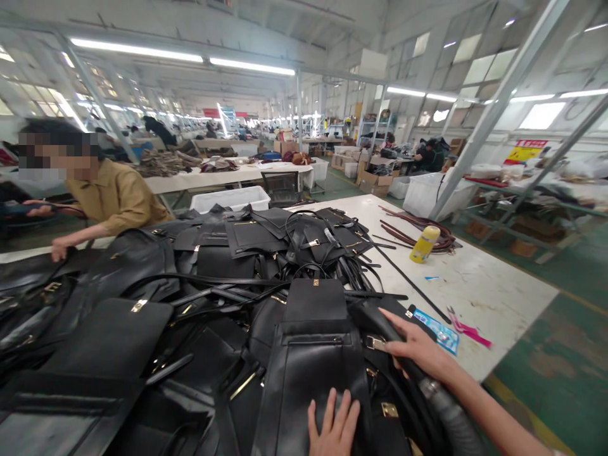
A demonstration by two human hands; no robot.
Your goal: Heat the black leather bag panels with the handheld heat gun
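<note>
My left hand (pixel 334 425) lies flat with fingers spread on the lower front of a black leather-look bag (pixel 313 373). The bag's flap is folded up, showing a gold clasp plate and a zipped slot. To its right, my right hand (pixel 415 345) is wrapped round the black nozzle (pixel 380 322) of a grey ribbed hose (pixel 453 415), with a metal clamp at the joint. A gold buckle (pixel 376 342) shows beside the right fingertips. More black bags (pixel 109 335) with gold fittings and straps are heaped around and beyond this one.
On the white table (pixel 503 285) at right are a yellow bottle (pixel 425 244), coiled brown straps (pixel 439 234), a blue packet (pixel 436 329) and a pink-handled tool (pixel 468 329). A co-worker (pixel 123 196) in a tan top reaches into the heap at left. A slanted metal post (pixel 498 107) rises at right.
</note>
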